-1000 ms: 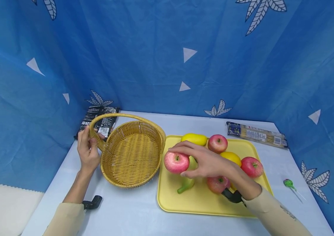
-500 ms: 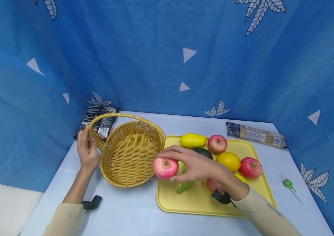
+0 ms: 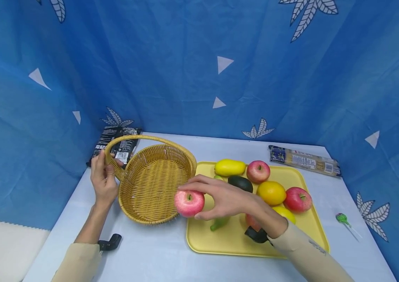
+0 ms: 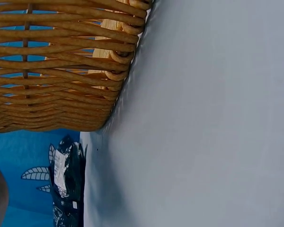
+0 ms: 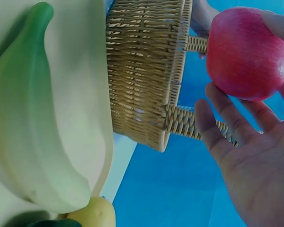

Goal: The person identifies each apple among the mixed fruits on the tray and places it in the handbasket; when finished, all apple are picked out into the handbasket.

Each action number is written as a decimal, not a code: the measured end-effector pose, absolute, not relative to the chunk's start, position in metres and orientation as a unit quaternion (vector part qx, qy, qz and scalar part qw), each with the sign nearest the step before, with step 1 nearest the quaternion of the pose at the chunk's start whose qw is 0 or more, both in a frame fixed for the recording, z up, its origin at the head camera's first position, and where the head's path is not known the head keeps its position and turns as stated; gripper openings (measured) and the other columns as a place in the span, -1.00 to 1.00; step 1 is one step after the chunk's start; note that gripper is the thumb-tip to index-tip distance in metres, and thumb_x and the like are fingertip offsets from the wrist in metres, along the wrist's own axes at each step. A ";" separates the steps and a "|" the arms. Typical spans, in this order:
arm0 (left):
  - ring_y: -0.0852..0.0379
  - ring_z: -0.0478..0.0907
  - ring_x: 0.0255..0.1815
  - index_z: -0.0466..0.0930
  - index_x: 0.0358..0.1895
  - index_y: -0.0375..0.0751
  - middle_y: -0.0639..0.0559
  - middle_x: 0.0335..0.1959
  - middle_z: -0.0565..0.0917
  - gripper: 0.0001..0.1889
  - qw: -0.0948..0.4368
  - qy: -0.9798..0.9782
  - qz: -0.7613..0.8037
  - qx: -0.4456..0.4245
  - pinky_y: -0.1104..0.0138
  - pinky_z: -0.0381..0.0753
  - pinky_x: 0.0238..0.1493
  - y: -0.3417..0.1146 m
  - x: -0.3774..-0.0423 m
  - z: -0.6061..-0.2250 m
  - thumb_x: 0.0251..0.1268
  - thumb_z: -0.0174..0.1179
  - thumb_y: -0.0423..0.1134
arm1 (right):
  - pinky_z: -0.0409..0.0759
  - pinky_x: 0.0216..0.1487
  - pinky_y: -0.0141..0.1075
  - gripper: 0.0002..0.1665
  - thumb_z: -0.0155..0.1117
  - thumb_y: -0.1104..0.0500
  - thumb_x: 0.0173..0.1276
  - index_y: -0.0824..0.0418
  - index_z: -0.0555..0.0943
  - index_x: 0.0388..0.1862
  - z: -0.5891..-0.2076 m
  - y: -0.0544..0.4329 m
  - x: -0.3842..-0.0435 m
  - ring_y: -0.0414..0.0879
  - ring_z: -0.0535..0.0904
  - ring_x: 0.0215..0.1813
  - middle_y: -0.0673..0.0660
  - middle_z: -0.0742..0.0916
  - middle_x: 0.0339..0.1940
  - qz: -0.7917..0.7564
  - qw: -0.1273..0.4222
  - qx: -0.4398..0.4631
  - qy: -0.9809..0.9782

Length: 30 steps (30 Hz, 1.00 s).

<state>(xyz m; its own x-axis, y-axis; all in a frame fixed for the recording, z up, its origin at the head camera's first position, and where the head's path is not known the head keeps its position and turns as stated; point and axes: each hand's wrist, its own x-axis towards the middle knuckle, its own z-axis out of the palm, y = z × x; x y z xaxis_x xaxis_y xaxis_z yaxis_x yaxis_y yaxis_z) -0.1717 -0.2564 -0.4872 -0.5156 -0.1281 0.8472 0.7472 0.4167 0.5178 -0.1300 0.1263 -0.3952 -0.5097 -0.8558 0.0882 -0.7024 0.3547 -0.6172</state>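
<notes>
My left hand [image 3: 103, 182] grips the base of the handle on the left side of a woven wicker basket [image 3: 158, 186]. Nothing lies inside the basket. In the left wrist view the basket's side [image 4: 61, 71] fills the upper left. My right hand [image 3: 224, 197] pinches a red apple [image 3: 189, 204] between thumb and fingers, held up just by the basket's right rim. In the right wrist view, the apple [image 5: 248, 54] is off the tray, with the basket [image 5: 142, 71] behind it. A green-yellow banana [image 5: 33, 118] lies below on the yellow tray [image 3: 217, 244], partly covered by my right hand in the head view.
On the tray are a mango [image 3: 230, 167], an avocado [image 3: 240, 183], yellow fruit [image 3: 271, 192] and more apples [image 3: 298, 199]. A long packet of sticks [image 3: 305, 160] and a lollipop [image 3: 342, 218] lie right of it. Black packaging [image 3: 129, 147] stands behind the basket handle.
My right hand has carried the apple left, from above the tray to the basket's right rim, uncovering the avocado and yellow fruit. My left hand stays on the handle.
</notes>
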 end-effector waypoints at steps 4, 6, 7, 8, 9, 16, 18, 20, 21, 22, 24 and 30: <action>0.13 0.57 -0.21 0.20 0.52 -0.23 -0.44 0.01 0.43 -0.44 0.444 -0.718 -0.491 -0.215 0.46 0.54 -0.15 -0.257 -0.172 -0.488 0.52 -0.16 -0.59 | 0.52 0.29 -0.24 -0.14 0.39 -0.24 0.28 -0.39 0.26 0.52 -0.394 0.118 -0.131 -0.31 0.38 0.36 -0.29 0.34 0.47 -0.312 0.125 -0.490 0.804; 0.13 0.57 -0.21 0.20 0.52 -0.25 -0.40 0.01 0.44 -0.44 0.444 -0.719 -0.490 -0.215 0.46 0.55 -0.15 -0.257 -0.171 -0.488 0.52 -0.16 -0.60 | 0.52 0.29 -0.23 -0.14 0.38 -0.26 0.28 -0.37 0.26 0.52 -0.394 0.115 -0.131 -0.28 0.38 0.38 -0.25 0.34 0.48 -0.311 0.123 -0.492 0.803; 0.13 0.57 -0.21 0.20 0.52 -0.25 -0.40 0.01 0.44 -0.45 0.444 -0.720 -0.489 -0.214 0.46 0.55 -0.15 -0.257 -0.171 -0.488 0.52 -0.16 -0.59 | 0.52 0.29 -0.23 -0.14 0.38 -0.27 0.28 -0.36 0.27 0.52 -0.394 0.113 -0.131 -0.27 0.38 0.38 -0.24 0.35 0.48 -0.310 0.123 -0.493 0.803; 0.13 0.58 -0.21 0.20 0.52 -0.26 -0.40 0.01 0.44 -0.45 0.443 -0.721 -0.488 -0.213 0.46 0.54 -0.15 -0.257 -0.171 -0.488 0.52 -0.16 -0.59 | 0.53 0.28 -0.23 -0.14 0.37 -0.28 0.28 -0.35 0.27 0.53 -0.394 0.110 -0.131 -0.26 0.39 0.38 -0.23 0.35 0.48 -0.308 0.123 -0.494 0.804; 0.13 0.58 -0.21 0.20 0.52 -0.26 -0.41 0.01 0.44 -0.45 0.443 -0.721 -0.489 -0.213 0.46 0.54 -0.15 -0.257 -0.171 -0.488 0.52 -0.16 -0.59 | 0.53 0.28 -0.23 -0.13 0.37 -0.29 0.29 -0.34 0.26 0.53 -0.394 0.108 -0.131 -0.25 0.39 0.38 -0.21 0.35 0.48 -0.305 0.121 -0.495 0.805; 0.16 0.57 -0.19 0.20 0.52 -0.21 -0.52 -0.01 0.40 -0.43 0.440 -0.725 -0.489 -0.206 0.48 0.53 -0.14 -0.257 -0.172 -0.487 0.52 -0.16 -0.60 | 0.54 0.25 -0.29 -0.11 0.38 -0.28 0.27 -0.32 0.25 0.54 -0.394 0.095 -0.132 -0.25 0.41 0.36 -0.16 0.36 0.48 -0.291 0.108 -0.506 0.804; 0.17 0.57 -0.18 0.20 0.52 -0.21 -0.52 0.00 0.40 -0.43 0.440 -0.726 -0.488 -0.204 0.49 0.52 -0.14 -0.257 -0.172 -0.487 0.52 -0.16 -0.59 | 0.54 0.24 -0.29 -0.11 0.38 -0.28 0.27 -0.34 0.25 0.54 -0.393 0.091 -0.133 -0.26 0.40 0.35 -0.18 0.35 0.48 -0.290 0.109 -0.506 0.805; 0.17 0.57 -0.17 0.20 0.52 -0.23 -0.51 -0.01 0.41 -0.44 0.441 -0.726 -0.487 -0.202 0.48 0.50 -0.15 -0.258 -0.172 -0.487 0.52 -0.16 -0.59 | 0.53 0.24 -0.29 -0.11 0.37 -0.28 0.27 -0.35 0.24 0.54 -0.392 0.088 -0.134 -0.27 0.40 0.35 -0.21 0.35 0.48 -0.289 0.111 -0.505 0.806; 0.18 0.57 -0.17 0.20 0.52 -0.23 -0.51 -0.01 0.41 -0.44 0.442 -0.726 -0.487 -0.201 0.48 0.50 -0.15 -0.258 -0.172 -0.487 0.52 -0.16 -0.59 | 0.53 0.24 -0.29 -0.11 0.37 -0.29 0.28 -0.35 0.24 0.54 -0.392 0.087 -0.134 -0.27 0.40 0.36 -0.21 0.35 0.48 -0.288 0.112 -0.505 0.806; 0.17 0.57 -0.17 0.20 0.52 -0.24 -0.51 -0.01 0.41 -0.44 0.442 -0.726 -0.488 -0.201 0.48 0.50 -0.15 -0.258 -0.172 -0.487 0.52 -0.16 -0.59 | 0.53 0.24 -0.29 -0.11 0.36 -0.30 0.28 -0.35 0.24 0.55 -0.392 0.086 -0.135 -0.27 0.39 0.36 -0.21 0.35 0.48 -0.287 0.112 -0.506 0.806; 0.16 0.58 -0.18 0.19 0.52 -0.24 -0.51 -0.01 0.41 -0.45 0.440 -0.725 -0.489 -0.203 0.47 0.52 -0.14 -0.258 -0.172 -0.487 0.53 -0.16 -0.58 | 0.53 0.24 -0.30 -0.11 0.35 -0.30 0.29 -0.35 0.23 0.55 -0.392 0.083 -0.135 -0.28 0.39 0.36 -0.20 0.35 0.48 -0.287 0.114 -0.505 0.806; 0.15 0.58 -0.19 0.19 0.52 -0.25 -0.52 -0.02 0.40 -0.45 0.439 -0.725 -0.488 -0.208 0.48 0.52 -0.16 -0.259 -0.173 -0.487 0.53 -0.16 -0.58 | 0.52 0.24 -0.31 -0.10 0.35 -0.31 0.28 -0.37 0.22 0.55 -0.393 0.074 -0.138 -0.29 0.39 0.34 -0.21 0.34 0.49 -0.280 0.115 -0.503 0.809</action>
